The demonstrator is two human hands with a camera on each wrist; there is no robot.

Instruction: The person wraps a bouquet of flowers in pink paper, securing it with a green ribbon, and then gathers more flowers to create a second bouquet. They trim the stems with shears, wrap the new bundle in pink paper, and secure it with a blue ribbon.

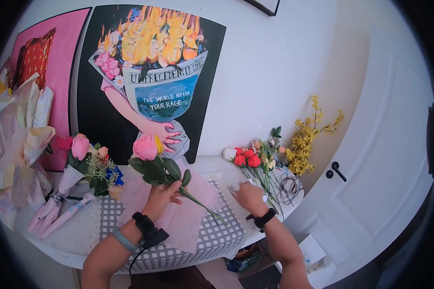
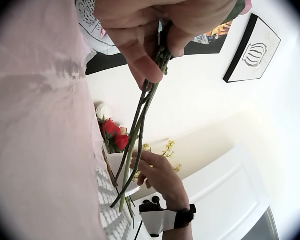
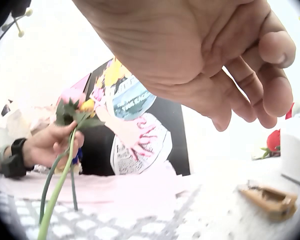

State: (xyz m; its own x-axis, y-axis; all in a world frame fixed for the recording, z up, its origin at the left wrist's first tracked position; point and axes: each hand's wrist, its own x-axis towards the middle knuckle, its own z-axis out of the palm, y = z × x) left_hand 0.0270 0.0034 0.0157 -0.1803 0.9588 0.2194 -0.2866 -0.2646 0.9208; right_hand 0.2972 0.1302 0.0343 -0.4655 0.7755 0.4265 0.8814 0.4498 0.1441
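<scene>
Pinching several long green stems [image 1: 201, 205] between bent fingers and thumb of the left grip [image 1: 161, 200], holding a large pink rose [image 1: 144, 147] and a small yellow bloom [image 1: 159, 144] upright above it, among dark green leaves [image 1: 154, 172]. Hovering near the right side of the white surface [image 1: 77, 243] with the right grip [image 1: 250, 197], bending its fingers loosely and having hold of nothing that shows. Spreading beneath the stems, over a gray-and-white checked cloth [image 1: 217, 236]: a sheer pink sheet [image 1: 185, 236]. Lying near the right grip: a small tan, stapler-like tool [image 3: 270, 200].

Showing a few stems already gathered, seemingly at an early stage; showing no tie or wrapping around them, and the sheet unfolded. Lying apart, ungathered, toward the wall: red roses [image 1: 253, 161] and a white rose [image 1: 229, 154].

Hiding the upper stems behind the fingers, so obscuring their exact count. Cutting off most of the petals in the left wrist view. Blurring into a tangle near the yellow sprigs [image 1: 301, 144]: thin dark loops [image 1: 289, 185], hard to identify.
</scene>
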